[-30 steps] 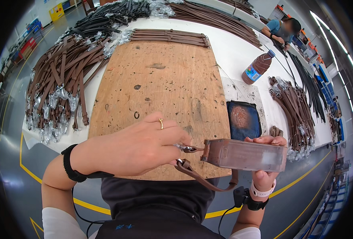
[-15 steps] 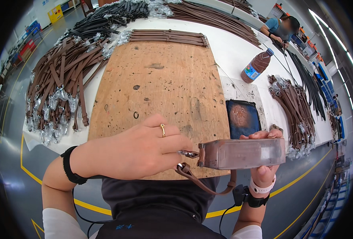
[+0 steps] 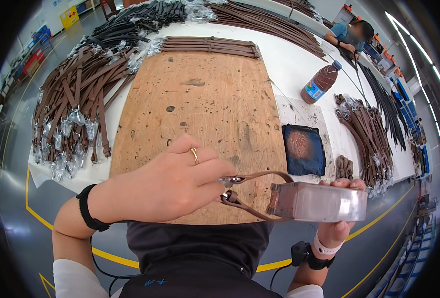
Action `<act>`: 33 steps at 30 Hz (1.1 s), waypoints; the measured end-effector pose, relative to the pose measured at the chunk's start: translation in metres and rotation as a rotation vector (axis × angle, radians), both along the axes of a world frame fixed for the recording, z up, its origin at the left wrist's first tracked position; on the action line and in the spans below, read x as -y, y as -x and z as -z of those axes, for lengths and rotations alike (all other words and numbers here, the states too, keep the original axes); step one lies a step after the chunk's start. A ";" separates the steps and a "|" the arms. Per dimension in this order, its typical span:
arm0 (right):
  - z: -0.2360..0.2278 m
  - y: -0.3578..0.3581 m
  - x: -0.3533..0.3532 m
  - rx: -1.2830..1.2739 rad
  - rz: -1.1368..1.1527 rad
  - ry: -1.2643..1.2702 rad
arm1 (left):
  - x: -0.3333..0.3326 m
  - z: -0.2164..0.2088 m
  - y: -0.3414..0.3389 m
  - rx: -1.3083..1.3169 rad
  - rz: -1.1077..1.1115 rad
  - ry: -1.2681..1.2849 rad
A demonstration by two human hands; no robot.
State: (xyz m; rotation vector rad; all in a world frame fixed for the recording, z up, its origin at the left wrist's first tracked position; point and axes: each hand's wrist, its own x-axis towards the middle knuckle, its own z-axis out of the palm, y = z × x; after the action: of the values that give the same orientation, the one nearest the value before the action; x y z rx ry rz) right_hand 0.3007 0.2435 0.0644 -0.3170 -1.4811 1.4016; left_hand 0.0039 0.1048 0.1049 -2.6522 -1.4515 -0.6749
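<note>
My left hand (image 3: 175,181), with a ring on one finger, pinches the ends of a brown leather strap (image 3: 247,207) by its shiny metal hardware (image 3: 228,182). The strap bows out in a loop to the right, over the wooden board's near right corner. A clear, brown-stained plastic box (image 3: 324,201) lies sideways in my right hand (image 3: 336,231), which wraps round it from behind. The box's narrow left end, with a brown fitting, meets the strap loop; the exact contact is hidden.
The wooden board (image 3: 200,114) lies on a white table. Brown straps (image 3: 76,89) heap at left; more (image 3: 210,45) line its far edge. To the right are a bottle of brown liquid (image 3: 321,82), a stained dark pad (image 3: 303,151) and more straps (image 3: 366,134). A co-worker (image 3: 349,37) sits beyond.
The box in my right hand has moved right and slightly down, away from my left hand. More of the strap loop now shows between them. My left hand has shifted slightly left.
</note>
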 end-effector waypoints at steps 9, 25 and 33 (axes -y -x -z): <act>0.000 0.014 0.030 0.035 0.081 -0.006 | 0.002 -0.001 -0.008 -0.079 -0.089 -0.087; -0.001 0.013 0.030 0.112 0.126 -0.093 | 0.004 0.006 -0.007 -0.133 -0.156 -0.144; -0.004 0.017 0.023 0.100 0.070 -0.023 | 0.003 0.007 -0.010 -0.148 -0.127 -0.160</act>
State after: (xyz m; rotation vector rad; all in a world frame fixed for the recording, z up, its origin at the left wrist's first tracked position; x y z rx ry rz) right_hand 0.2840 0.2200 0.0684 -0.4260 -1.5512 1.3285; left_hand 0.0137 0.1017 0.0981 -2.4109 -1.4458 -0.5459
